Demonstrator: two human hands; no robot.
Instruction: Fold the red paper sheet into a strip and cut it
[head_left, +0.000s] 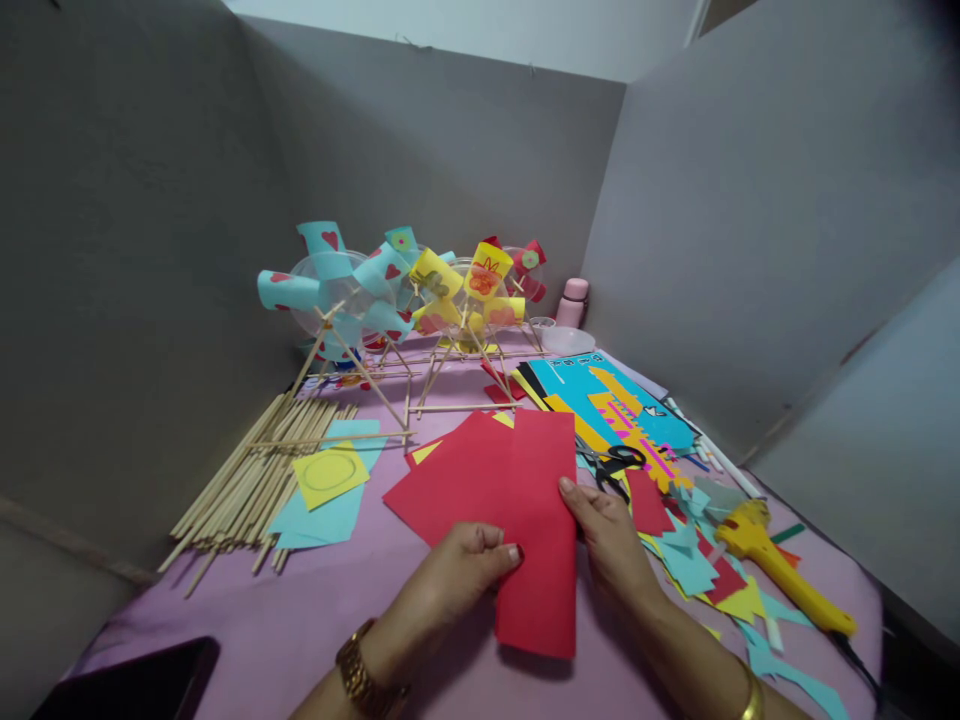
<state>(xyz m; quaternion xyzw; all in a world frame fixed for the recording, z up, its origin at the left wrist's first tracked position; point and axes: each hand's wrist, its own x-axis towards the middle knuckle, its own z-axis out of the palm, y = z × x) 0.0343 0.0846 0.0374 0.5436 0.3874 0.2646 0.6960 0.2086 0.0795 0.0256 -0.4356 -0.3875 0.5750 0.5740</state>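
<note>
My left hand (471, 572) and my right hand (606, 525) hold a folded strip of red paper (538, 560) by its two long sides, low over the table. The left thumb lies on its front face, and the right thumb presses near its right edge. Behind the strip lies a larger red paper sheet (454, 470) with bits of yellow paper at its edges. Black-handled scissors (616, 462) rest just beyond my right hand, partly hidden by the strip. A yellow paper square with a drawn circle (330, 475) lies on light blue paper (321, 522) to the left.
Wooden sticks (240, 490) are piled at left. Wheel models with blue (322, 290) and yellow (469, 300) paper cups stand behind. Coloured scraps (697, 560) and a yellow glue gun (787, 570) lie at right. A phone (135, 685) sits front left; grey walls enclose the table.
</note>
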